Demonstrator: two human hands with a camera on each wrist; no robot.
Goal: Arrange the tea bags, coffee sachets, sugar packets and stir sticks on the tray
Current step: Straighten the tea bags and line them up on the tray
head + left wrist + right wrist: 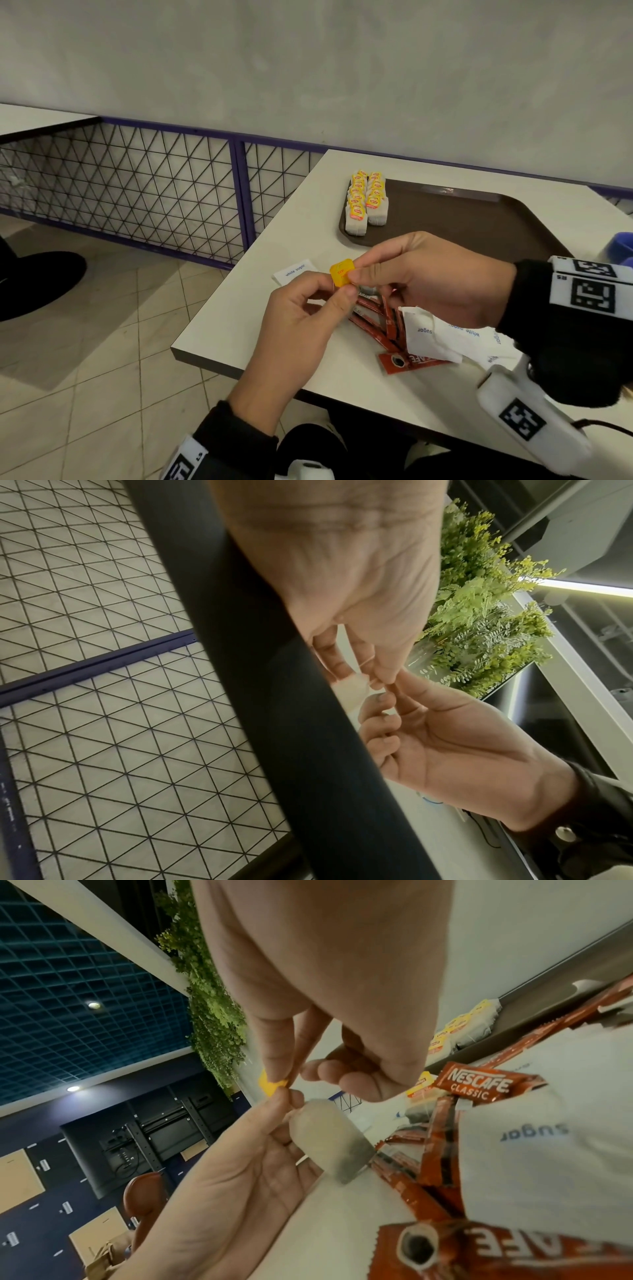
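Observation:
Above the white table [274, 329], both hands hold one tea bag by its yellow tag [341, 275]. My left hand [339, 287] pinches the tag's lower edge and my right hand [357, 271] its right side. In the right wrist view the tag [270, 1085] shows between the fingertips, and the pale tea bag pouch [329, 1139] hangs under it. Two rows of tea bags [366, 202] lie at the left end of the brown tray [479, 222]. Red coffee sachets [380, 318] and white sugar packets [445, 337] are piled under my right hand.
One sugar packet [294, 272] lies apart, left of my hands. A blue object [621, 245] sits at the table's right edge. A purple-framed mesh fence [137, 185] runs behind the table, another table [34, 116] stands beyond it, and a dark shoe [34, 281] is on the floor.

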